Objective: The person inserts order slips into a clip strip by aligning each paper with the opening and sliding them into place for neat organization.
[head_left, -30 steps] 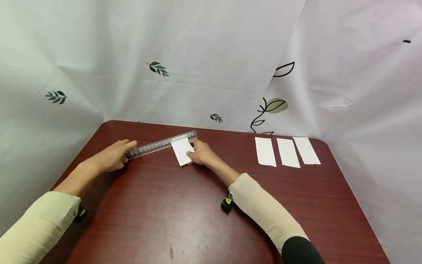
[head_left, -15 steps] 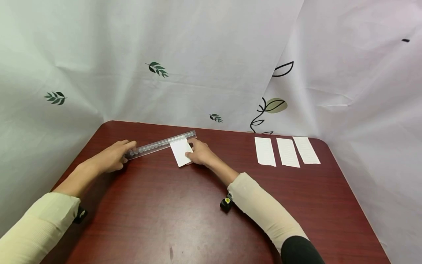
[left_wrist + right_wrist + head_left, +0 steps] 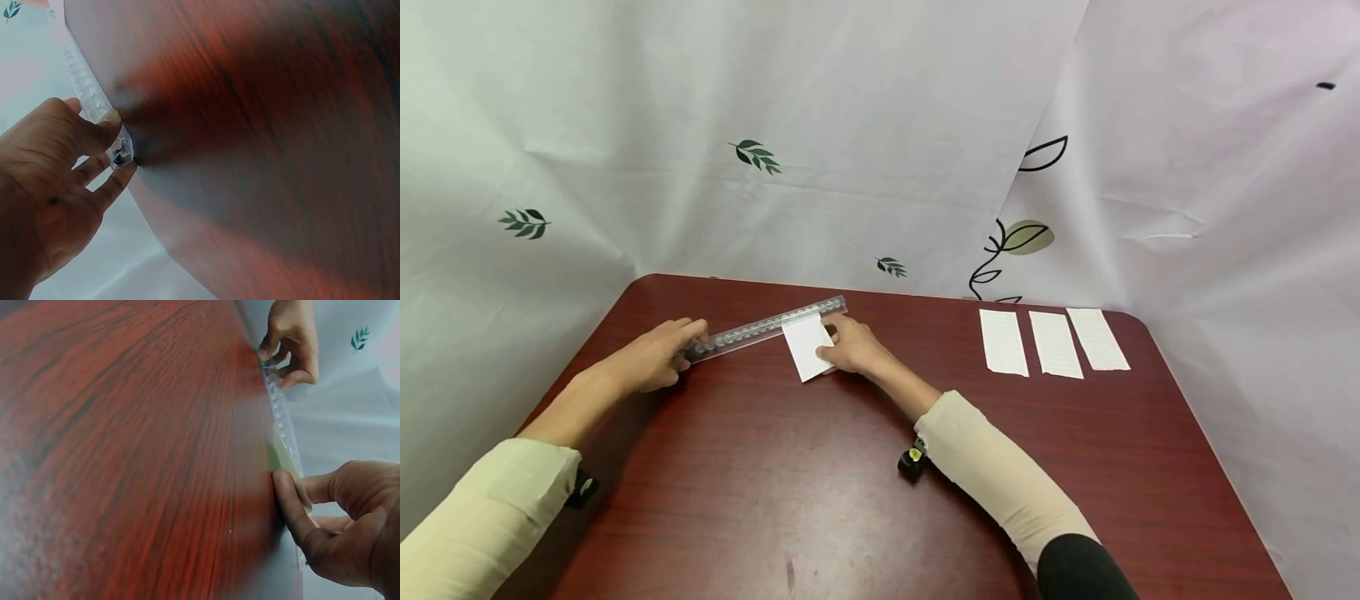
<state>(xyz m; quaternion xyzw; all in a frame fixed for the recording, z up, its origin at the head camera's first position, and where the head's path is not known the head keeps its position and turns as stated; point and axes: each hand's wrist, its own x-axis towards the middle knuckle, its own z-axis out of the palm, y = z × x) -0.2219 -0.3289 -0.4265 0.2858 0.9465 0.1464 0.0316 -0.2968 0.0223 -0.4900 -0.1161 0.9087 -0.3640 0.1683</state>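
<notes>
In the head view a long clear plastic strip (image 3: 748,332), with a row of rounded shapes along it, lies slantwise near the table's back edge. My left hand (image 3: 658,354) holds its left end; the left wrist view shows thumb and fingers of the left hand (image 3: 69,150) pinching that end. My right hand (image 3: 853,346) pinches the right side of a small white piece of paper or card (image 3: 806,348), whose top edge meets the strip near its right end. Seen from the right wrist, the card (image 3: 284,453) sits between thumb and fingers, along the strip (image 3: 281,412).
Three white paper slips, left (image 3: 1003,343), middle (image 3: 1056,345) and right (image 3: 1097,340), lie side by side at the back right of the reddish-brown table (image 3: 820,483). A white curtain (image 3: 865,150) with leaf prints hangs behind the table's back edge.
My right hand and the white card have slid slightly left along the clear strip. The left hand keeps its hold, almost still. The slips on the right stay where they were.
</notes>
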